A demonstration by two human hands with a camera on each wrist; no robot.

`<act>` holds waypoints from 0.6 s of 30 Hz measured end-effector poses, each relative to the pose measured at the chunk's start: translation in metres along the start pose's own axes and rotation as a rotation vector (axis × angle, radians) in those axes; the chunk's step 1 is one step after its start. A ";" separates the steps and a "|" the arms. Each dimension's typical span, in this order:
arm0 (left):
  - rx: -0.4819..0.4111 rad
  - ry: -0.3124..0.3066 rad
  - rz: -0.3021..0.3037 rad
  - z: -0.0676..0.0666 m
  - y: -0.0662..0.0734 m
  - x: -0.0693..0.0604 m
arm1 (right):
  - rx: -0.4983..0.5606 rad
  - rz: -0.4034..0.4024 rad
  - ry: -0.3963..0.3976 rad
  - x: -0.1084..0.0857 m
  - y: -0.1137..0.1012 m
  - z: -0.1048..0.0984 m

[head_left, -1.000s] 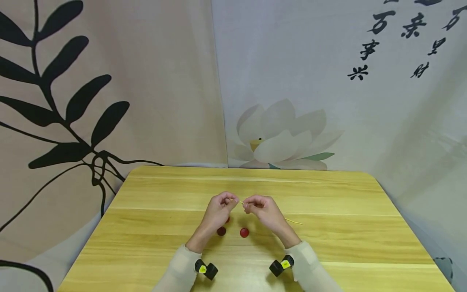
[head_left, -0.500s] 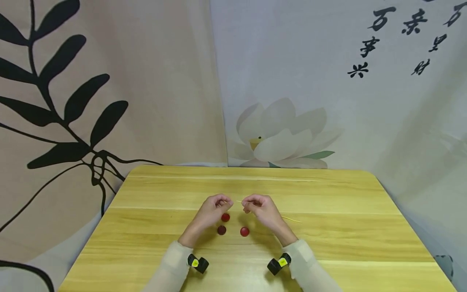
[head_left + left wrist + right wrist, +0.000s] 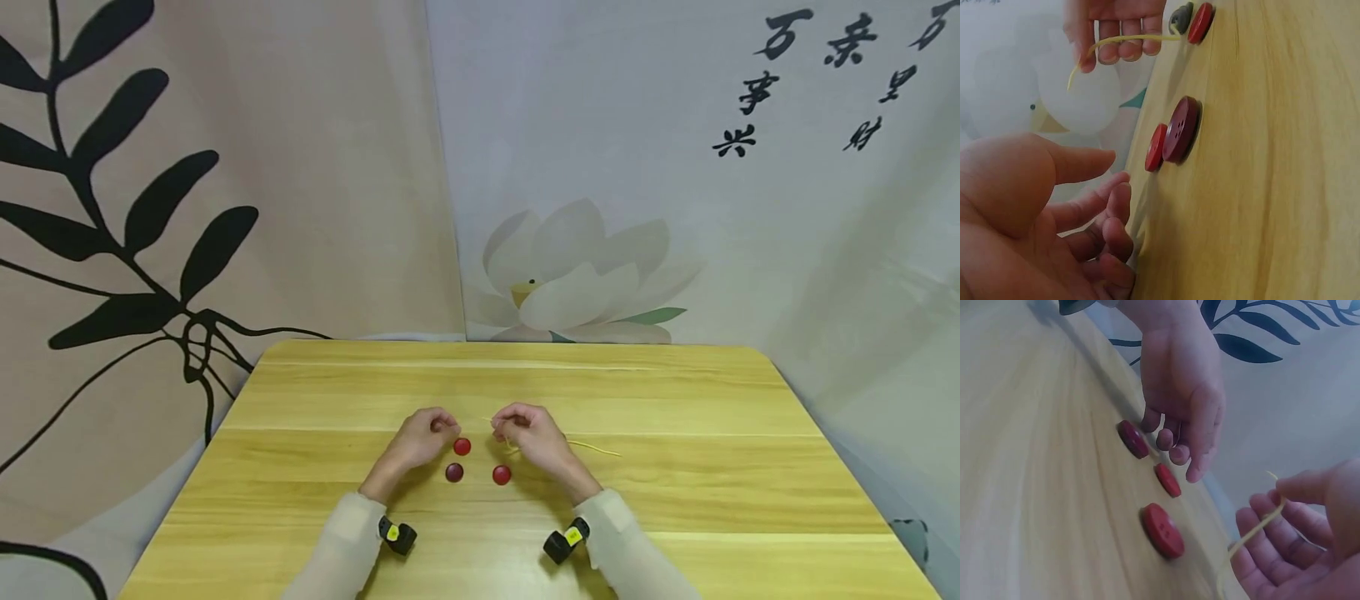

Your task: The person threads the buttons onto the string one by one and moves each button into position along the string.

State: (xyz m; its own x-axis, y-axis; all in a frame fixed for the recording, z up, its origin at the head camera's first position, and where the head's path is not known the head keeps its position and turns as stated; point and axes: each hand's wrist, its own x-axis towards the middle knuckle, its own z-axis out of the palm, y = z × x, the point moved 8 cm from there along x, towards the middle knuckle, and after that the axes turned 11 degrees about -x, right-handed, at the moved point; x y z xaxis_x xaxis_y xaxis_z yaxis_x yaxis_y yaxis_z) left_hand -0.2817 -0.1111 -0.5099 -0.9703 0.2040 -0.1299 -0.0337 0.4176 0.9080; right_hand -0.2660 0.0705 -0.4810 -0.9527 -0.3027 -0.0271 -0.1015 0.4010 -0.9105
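My left hand (image 3: 420, 437) hovers over the wooden table, holding nothing; in the left wrist view its thumb and loosely bent fingers stand apart. Just beside it lie a red button (image 3: 462, 447) and a dark red button (image 3: 454, 472). My right hand (image 3: 534, 437) pinches a yellow string (image 3: 1254, 531) between thumb and index finger, with a short end sticking out past the fingertips. Another red button (image 3: 502, 475) lies below that hand. In the left wrist view a dark grey button (image 3: 1179, 20) with the string at it appears beside this red one.
The wooden table (image 3: 712, 492) reaches back to a printed cloth backdrop (image 3: 337, 167). Part of the string trails on the table to the right of my right wrist. Each wrist wears a small black camera.
My left hand has moved left and down, away from the string end, uncovering the upper red button. My right hand has shifted slightly left and down, still pinching the string.
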 end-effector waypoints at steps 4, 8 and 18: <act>0.003 -0.026 -0.036 0.001 -0.005 0.002 | 0.003 0.008 -0.001 0.005 0.012 0.006; 0.009 -0.045 -0.056 0.003 -0.009 0.003 | -0.002 0.012 -0.009 0.012 0.025 0.011; 0.037 -0.096 -0.042 0.006 -0.009 0.002 | -0.113 -0.005 -0.030 0.014 0.021 0.017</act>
State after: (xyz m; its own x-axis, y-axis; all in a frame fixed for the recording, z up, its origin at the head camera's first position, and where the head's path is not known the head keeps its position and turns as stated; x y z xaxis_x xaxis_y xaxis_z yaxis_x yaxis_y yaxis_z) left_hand -0.2821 -0.1094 -0.5203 -0.9409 0.2687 -0.2062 -0.0627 0.4599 0.8857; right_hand -0.2769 0.0604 -0.5078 -0.9433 -0.3300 -0.0368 -0.1393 0.4939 -0.8583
